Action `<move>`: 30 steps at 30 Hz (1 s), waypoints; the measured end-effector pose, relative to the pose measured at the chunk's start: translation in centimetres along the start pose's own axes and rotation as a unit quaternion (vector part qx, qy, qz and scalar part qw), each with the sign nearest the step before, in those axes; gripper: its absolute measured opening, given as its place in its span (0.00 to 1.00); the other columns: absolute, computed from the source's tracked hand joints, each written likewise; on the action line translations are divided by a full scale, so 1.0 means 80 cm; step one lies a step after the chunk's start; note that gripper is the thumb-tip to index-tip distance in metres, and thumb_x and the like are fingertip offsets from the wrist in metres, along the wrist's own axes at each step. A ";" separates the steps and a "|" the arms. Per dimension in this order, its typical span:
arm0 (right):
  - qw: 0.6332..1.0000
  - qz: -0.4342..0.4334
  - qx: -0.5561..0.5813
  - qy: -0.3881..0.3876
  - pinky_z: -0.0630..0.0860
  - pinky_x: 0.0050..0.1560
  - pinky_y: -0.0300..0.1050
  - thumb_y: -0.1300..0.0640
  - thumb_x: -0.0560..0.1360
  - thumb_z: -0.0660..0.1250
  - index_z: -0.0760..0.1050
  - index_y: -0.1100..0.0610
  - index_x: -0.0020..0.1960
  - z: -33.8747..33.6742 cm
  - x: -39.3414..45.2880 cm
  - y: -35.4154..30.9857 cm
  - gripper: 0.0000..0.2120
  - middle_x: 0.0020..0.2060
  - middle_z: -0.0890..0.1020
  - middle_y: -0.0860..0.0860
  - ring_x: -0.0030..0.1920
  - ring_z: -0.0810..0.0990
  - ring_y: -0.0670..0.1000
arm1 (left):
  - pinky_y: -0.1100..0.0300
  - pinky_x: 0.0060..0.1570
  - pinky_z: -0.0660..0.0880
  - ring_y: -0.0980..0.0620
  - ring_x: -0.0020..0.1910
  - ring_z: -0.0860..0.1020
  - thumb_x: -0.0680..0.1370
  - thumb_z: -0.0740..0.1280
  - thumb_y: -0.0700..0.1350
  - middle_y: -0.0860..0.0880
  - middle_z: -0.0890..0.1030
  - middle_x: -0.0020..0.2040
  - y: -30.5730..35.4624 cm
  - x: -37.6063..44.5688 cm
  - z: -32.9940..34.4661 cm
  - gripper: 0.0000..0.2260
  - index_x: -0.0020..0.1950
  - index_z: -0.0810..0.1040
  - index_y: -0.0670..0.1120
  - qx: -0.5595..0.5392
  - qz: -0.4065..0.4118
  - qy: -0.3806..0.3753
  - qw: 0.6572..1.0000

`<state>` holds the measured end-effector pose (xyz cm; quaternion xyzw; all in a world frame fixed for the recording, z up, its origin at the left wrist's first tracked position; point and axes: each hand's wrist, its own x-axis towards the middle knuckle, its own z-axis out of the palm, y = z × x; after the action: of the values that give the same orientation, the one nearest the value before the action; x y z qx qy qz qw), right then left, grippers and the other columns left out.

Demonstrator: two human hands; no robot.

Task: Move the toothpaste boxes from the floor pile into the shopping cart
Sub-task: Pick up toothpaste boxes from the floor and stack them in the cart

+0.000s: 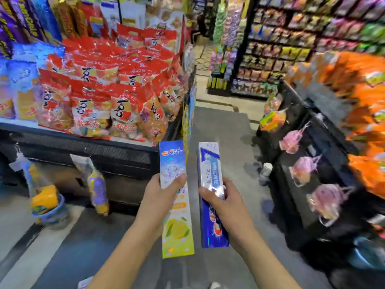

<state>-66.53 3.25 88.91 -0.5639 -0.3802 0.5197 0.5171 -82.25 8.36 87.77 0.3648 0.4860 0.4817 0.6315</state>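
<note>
My left hand grips a long toothpaste box with a blue Crest top and a yellow-green lemon end, held upright in front of me. My right hand grips a second toothpaste box, silver-white above and dark blue below, also held lengthwise and parallel to the first. The two boxes sit side by side with a narrow gap between them, above the grey floor of the aisle. No shopping cart and no floor pile appear in this view.
A low black display heaped with red snack bags stands on the left, with packets hanging from its front. On the right a black rack holds pink net bags and orange packs. Shelves of goods close the aisle's far end.
</note>
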 end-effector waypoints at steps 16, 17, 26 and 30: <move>0.960 -0.009 0.068 0.270 0.82 0.56 0.59 0.54 0.71 0.78 0.75 0.49 0.60 -0.395 -0.138 0.023 0.20 0.49 0.87 0.50 0.48 0.87 0.55 | 0.37 0.51 0.80 0.36 0.49 0.85 0.71 0.78 0.51 0.38 0.86 0.49 -0.130 -0.097 0.408 0.21 0.59 0.80 0.42 0.127 -0.057 -0.227 0.964; 0.956 -0.009 0.071 0.286 0.82 0.56 0.58 0.56 0.73 0.77 0.75 0.49 0.60 -0.421 -0.149 0.025 0.18 0.49 0.86 0.49 0.49 0.86 0.54 | 0.37 0.53 0.81 0.37 0.49 0.85 0.71 0.78 0.51 0.39 0.86 0.49 -0.144 -0.105 0.435 0.21 0.59 0.80 0.43 0.135 -0.064 -0.244 0.958; 0.896 0.003 0.111 0.430 0.83 0.49 0.50 0.55 0.71 0.78 0.74 0.48 0.61 -0.619 -0.236 0.044 0.22 0.48 0.86 0.46 0.46 0.87 0.50 | 0.42 0.53 0.81 0.44 0.49 0.85 0.61 0.80 0.55 0.45 0.87 0.51 -0.246 -0.171 0.650 0.27 0.57 0.82 0.49 0.200 -0.074 -0.417 0.883; 0.850 0.017 0.114 0.515 0.83 0.51 0.55 0.46 0.61 0.79 0.74 0.47 0.61 -0.683 -0.252 0.055 0.31 0.48 0.86 0.48 0.46 0.86 0.50 | 0.43 0.56 0.80 0.47 0.54 0.84 0.59 0.80 0.57 0.48 0.86 0.55 -0.287 -0.178 0.733 0.34 0.62 0.77 0.49 0.229 -0.053 -0.459 0.857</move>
<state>-16.91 -27.27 84.45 -0.6941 0.0118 0.2035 0.6904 -20.77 -11.13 85.49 0.6526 0.2565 0.1006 0.7059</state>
